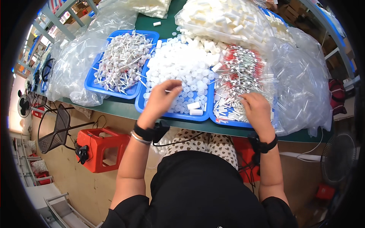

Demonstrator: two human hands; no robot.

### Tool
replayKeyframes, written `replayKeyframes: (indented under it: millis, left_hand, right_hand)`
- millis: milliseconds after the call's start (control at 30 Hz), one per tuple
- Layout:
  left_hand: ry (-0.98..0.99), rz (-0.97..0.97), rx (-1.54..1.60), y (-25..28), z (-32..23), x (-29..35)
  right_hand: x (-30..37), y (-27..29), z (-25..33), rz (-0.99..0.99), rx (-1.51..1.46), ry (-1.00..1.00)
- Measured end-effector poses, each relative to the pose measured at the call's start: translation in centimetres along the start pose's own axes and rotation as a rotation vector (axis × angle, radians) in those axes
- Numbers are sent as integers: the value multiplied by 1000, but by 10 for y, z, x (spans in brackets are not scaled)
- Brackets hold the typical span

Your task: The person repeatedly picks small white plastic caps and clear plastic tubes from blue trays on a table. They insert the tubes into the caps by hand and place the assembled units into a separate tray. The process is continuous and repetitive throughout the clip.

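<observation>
My left hand (162, 98) is over the left part of the middle blue tray (197, 117), its fingers curled in toward the thumb. What they hold, if anything, is too small to name. Small translucent white discs (188, 66) fill that tray, and two white cylinders (196, 112) lie at its near edge. Above the right blue tray (232, 122) my right hand (257, 108) pinches thumb and fingers together; any piece between them cannot be made out. Thin white-and-metal pins (237, 89), some with red parts, are heaped beneath it.
A left blue tray (91, 81) holds assembled-looking stick pieces with round ends. Behind stands a big clear bag of white cylinders (228, 19). Plastic bags flank the trays on the left (72, 72) and right (300, 83). A red stool (95, 152) and a fan (338, 155) stand below.
</observation>
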State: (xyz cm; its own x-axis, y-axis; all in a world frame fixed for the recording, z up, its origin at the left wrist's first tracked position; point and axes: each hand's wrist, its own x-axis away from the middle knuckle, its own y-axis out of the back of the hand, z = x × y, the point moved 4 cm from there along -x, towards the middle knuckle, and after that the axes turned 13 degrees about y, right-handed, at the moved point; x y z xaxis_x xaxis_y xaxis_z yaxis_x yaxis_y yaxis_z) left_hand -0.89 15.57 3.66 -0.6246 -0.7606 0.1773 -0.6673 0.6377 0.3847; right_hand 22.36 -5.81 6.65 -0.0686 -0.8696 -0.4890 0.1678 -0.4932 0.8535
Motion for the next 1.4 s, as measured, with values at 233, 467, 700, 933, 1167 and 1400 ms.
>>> replayKeyframes:
  millis: [233, 467, 700, 933, 1167, 1400]
  left_hand:
    - [-406, -143, -632, -35, -4, 9]
    - [-422, -165, -766, -41, -2, 3]
    - [-451, -219, -682, -44, -6, -5]
    - [-401, -179, -604, -49, -13, -12]
    - [-396, -204, -511, -47, -3, -16]
    - [-84, -27, 34, -23, -1, -11]
  right_hand:
    - [-9, -31, 3, 186, 225, 43]
    - [-15, -12, 15, -43, -20, 67]
    - [-15, -2, 37, -48, -162, 62]
    - [-13, -2, 45, -62, -237, 56]
    - [-9, -1, 49, -55, -322, -6]
    - [-5, 4, 56, -59, -475, -97]
